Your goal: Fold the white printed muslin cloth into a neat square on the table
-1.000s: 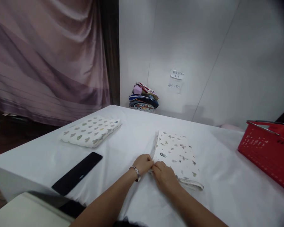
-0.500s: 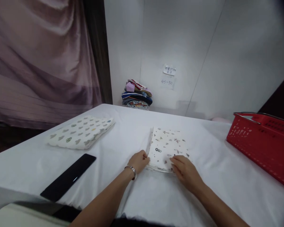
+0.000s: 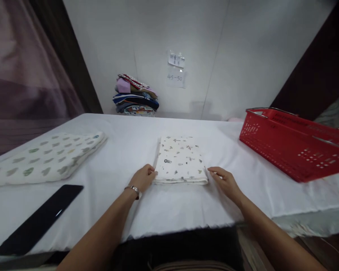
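Observation:
A folded white cloth (image 3: 180, 160) with small grey and brown prints lies flat on the white-covered table in front of me. At its near left corner, my left hand (image 3: 142, 178), with a bracelet at the wrist, has its fingers closed on the edge. My right hand (image 3: 224, 182) rests beside the near right corner, thumb and fingers slightly apart, fingertips close to the cloth's side and nothing held. The layered folds show along the near edge.
A larger folded cloth (image 3: 53, 154) with cloud-like prints lies at left, behind a black flat panel (image 3: 39, 218). At right stands a red plastic basket (image 3: 282, 143). A stack of folded fabrics (image 3: 135, 96) sits by the back wall, near paper notes (image 3: 176, 69).
My right hand has left the cloth's top near the front edge and moved to its right side. My left hand stays at the left corner. The view has turned right and down.

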A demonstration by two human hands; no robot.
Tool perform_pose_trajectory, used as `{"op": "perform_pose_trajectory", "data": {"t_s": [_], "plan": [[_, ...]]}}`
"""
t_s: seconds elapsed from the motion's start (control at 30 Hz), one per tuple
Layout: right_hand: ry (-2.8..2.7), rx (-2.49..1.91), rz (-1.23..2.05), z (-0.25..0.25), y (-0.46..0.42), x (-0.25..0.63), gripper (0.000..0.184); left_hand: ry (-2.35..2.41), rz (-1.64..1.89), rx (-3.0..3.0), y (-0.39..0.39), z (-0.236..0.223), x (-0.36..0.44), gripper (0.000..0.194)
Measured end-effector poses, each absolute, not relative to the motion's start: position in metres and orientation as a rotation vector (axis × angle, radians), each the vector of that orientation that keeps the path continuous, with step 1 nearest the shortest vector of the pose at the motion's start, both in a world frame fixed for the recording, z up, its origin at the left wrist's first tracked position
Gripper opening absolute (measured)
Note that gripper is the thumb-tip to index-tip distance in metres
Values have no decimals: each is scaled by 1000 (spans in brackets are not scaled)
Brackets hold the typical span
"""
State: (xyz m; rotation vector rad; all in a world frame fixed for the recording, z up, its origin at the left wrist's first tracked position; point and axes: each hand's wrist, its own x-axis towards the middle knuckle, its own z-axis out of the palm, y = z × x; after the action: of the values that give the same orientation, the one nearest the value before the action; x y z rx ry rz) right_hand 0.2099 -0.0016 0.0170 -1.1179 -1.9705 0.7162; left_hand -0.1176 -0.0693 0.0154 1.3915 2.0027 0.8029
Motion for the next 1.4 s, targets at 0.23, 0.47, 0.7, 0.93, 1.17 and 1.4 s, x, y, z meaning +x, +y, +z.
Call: {"op": "perform_pose_trajectory", "data": {"t_s": [0.23, 0.47, 0.7, 0.93, 1.17, 1.4], "plan": [[-2230, -1234, 548, 14, -22, 208, 31, 2049, 722, 1386, -69, 22, -115, 23], [-2366, -1287, 296, 10, -17, 200, 32, 2074, 712, 1384, -69, 23, -113, 24], [-2450, -1285, 255, 6, -13, 206, 26, 2067, 697, 1432, -67, 18, -114, 24], [-2386, -1362, 267, 9, -17, 201, 31, 2169, 678, 1476, -69, 22, -109, 21], [-2364, -1394, 270, 10, -17, 196, 36, 2177, 683, 1482, -68, 21, -109, 19], [-2400, -1358, 212, 2, -15, 201, 33, 2143, 711, 1491, -69, 19, -107, 17]]}}
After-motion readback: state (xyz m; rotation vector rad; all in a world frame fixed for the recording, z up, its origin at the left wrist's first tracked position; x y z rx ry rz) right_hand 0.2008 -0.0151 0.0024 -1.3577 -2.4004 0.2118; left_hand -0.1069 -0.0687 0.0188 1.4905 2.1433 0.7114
